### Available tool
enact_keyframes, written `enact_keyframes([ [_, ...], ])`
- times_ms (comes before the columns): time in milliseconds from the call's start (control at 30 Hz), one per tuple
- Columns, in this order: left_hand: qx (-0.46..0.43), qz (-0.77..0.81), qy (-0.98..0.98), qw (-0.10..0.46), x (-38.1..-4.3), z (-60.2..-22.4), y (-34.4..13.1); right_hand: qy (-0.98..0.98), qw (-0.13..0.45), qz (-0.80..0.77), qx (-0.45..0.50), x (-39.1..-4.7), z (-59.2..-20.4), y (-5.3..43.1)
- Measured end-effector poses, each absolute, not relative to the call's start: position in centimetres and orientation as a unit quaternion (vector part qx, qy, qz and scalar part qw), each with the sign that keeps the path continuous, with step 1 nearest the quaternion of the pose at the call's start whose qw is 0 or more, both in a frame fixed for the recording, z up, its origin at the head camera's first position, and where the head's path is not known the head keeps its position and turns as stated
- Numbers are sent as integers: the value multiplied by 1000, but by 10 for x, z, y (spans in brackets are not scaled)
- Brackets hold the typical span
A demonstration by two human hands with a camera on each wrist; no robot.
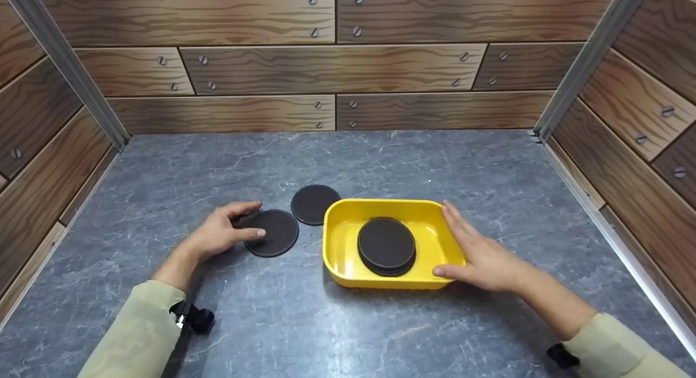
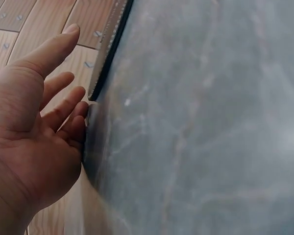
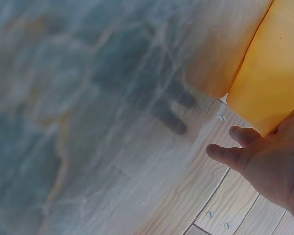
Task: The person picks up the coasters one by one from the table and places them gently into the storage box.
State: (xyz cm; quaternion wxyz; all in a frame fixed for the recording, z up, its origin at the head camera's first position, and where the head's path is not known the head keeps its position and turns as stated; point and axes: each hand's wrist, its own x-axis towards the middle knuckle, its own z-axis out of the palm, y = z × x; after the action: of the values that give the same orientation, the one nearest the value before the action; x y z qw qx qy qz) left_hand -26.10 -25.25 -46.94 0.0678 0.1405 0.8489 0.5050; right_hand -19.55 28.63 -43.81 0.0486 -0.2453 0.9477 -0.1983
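My left hand [image 1: 220,231] is at a round black coaster [image 1: 277,234], thumb over its top and fingers past its far left edge. In the left wrist view the thumb and fingers of that hand [image 2: 39,112] are spread apart, beside the coaster's stitched edge [image 2: 108,54]. My right hand [image 1: 481,258] rests against the right end of a yellow plastic tub [image 1: 337,242], fingers straight along the outside and thumb at the front corner. The tub's wall [image 3: 269,68] is by this hand [image 3: 269,166] in the right wrist view. Inside the tub sits a stack of black coasters [image 1: 386,246].
Another black coaster [image 1: 315,204] lies flat behind the first, next to the tub's left back corner. Wood-patterned panels [image 1: 326,68] enclose the grey marbled table [image 1: 272,323] at the back and sides. A metal edge strip [image 1: 641,269] borders it on the right.
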Motion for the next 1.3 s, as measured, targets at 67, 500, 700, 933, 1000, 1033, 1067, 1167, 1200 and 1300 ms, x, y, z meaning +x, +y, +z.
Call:
enact_keyframes([
  [67, 145, 494, 854, 73, -261, -470, -252, 948, 49, -197, -245, -195, -438, 287],
  [500, 175, 401, 897, 68, -260, -468, -245, 947, 48, -204, -243, -193, -434, 289],
  [700, 182, 399, 897, 58, -262, -469, -247, 947, 47, -205, -244, -194, -435, 289],
  [933, 189, 389, 899, 74, -262, -465, -247, 948, 48, -200, -243, -194, -435, 288],
  [1000, 190, 396, 895, 76, -263, -465, -248, 948, 49, -200, -243, -194, -435, 288],
  [1033, 190, 401, 893, 76, -263, -465, -248, 948, 50, -199, -243, -194, -435, 288],
  [1067, 192, 407, 890, 74, -262, -465, -249, 948, 50, -199, -243, -195, -435, 288],
  [1167, 191, 425, 882, 73, -260, -465, -249, 947, 47, -201, -248, -195, -435, 288],
  [1200, 189, 427, 881, 70, -260, -466, -250, 946, 46, -200, -249, -195, -435, 288],
  [1300, 183, 432, 881, 65, -259, -467, -251, 945, 46, -201, -252, -194, -436, 287],
])
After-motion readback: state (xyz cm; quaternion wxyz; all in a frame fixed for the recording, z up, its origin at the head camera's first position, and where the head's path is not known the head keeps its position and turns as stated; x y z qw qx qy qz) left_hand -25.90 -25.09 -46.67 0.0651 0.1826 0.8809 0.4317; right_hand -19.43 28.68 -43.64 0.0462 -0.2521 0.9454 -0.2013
